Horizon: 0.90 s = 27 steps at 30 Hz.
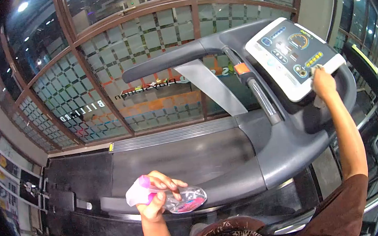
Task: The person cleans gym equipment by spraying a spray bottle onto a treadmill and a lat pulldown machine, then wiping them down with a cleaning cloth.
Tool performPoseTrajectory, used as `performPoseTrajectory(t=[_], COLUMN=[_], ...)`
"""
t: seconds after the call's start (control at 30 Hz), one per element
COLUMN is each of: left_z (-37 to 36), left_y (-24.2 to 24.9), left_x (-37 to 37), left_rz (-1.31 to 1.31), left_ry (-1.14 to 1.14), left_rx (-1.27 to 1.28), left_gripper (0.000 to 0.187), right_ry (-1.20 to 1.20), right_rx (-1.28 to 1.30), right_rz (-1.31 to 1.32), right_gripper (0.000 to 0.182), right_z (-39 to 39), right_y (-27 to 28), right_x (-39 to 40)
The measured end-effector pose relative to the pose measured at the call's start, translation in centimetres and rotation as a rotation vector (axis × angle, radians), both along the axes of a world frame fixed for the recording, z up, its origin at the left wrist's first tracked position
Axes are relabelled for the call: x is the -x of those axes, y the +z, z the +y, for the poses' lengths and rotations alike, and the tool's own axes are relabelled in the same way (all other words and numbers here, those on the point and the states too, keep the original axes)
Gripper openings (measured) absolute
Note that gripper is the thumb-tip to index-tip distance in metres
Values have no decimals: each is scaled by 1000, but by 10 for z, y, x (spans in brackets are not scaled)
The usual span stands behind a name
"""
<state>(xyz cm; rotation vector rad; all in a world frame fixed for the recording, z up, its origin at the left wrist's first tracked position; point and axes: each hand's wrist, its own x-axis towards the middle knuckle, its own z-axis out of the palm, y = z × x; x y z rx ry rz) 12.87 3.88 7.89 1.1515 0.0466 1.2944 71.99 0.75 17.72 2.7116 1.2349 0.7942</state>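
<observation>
My left hand (154,205) is wrapped round a clear spray bottle (189,201) with a pink and white spray head and a pink marking on its body. The bottle is tilted on its side above the near handrail of the treadmill (288,154). Out to the right, my right hand (324,82) presses a pale cloth (318,102) against the lower right edge of the treadmill's console (292,55). Most of the cloth is hidden under my fingers. The console has a white frame and a dark panel with printed dials and buttons.
A grey far handrail (165,61) and an orange-tipped grip bar (242,68) stand beside the console. Behind the running belt (179,157) are glass panels with brown frames (195,21). Another machine (365,62) stands at the right, and gym equipment (10,180) at the left.
</observation>
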Motion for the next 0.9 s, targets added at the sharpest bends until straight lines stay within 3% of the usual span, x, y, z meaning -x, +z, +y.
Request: performPoseTrajectory(t=[0.2, 0.3, 0.4, 0.43, 0.6, 0.77, 0.9], left_z=[-7, -17, -23, -26, -39, -32, -26], left_y=[-6, -5, -11, -12, -11, -4, -4], left_x=[10, 24, 39, 41, 49, 47, 41], left_rz=[-19, 15, 70, 75, 116, 167, 205], left_ry=[17, 68, 108, 124, 196, 187, 193], left_rx=[16, 34, 58, 77, 127, 111, 84], left_gripper=[20, 20, 17, 16, 15, 17, 23], right_ry=[126, 223, 356, 349, 211, 94, 84], right_rx=[277, 511, 11, -33, 116, 300, 410], right_rz=[165, 212, 139, 135, -196, -147, -182], right_gripper=[29, 25, 25, 26, 26, 27, 27], right_z=[17, 34, 82, 97, 115, 118, 71], right_y=[-48, -11, -10, -12, -52, -55, -49], right_x=[82, 118, 98, 89, 82, 70, 85])
